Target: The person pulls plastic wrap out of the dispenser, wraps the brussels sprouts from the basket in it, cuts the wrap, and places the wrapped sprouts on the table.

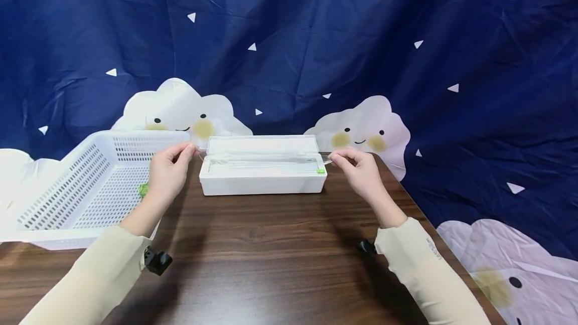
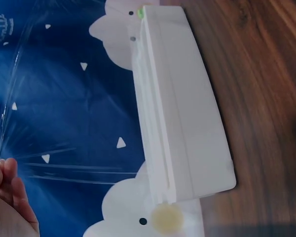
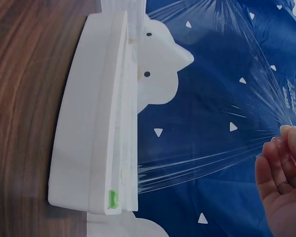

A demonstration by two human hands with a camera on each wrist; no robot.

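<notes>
Fingers (image 3: 266, 173) pinching clear film (image 3: 202, 160) at an opened white dispenser (image 1: 264, 184)

By the left hand (image 1: 167, 169), one end of the film's free edge is being pinched between thumb and fingertips; by the right hand (image 1: 359, 170), the other end is being gripped in much the same way. Between the two grips the sheet is being held spread above the dispenser, creases gathering toward each pinch in the wrist views. Below, the dispenser is standing on the surface (image 1: 257, 245) between the hands, its lid (image 1: 262, 143) being left raised along the far side and a green tab (image 1: 321, 170) showing at its right end.

Drawing out a length of film appears to be the step being carried out; no cut is being made. For the next move, even tension at both grips is probably being called for, so that the sheet is not being folded onto itself, before any cutting.

Farther left, a perforated white basket (image 1: 90, 235) is being partly covered by the left arm, a small green item (image 1: 143, 189) showing inside. Behind everything, a blue curtain (image 1: 289, 39) is hanging.
</notes>
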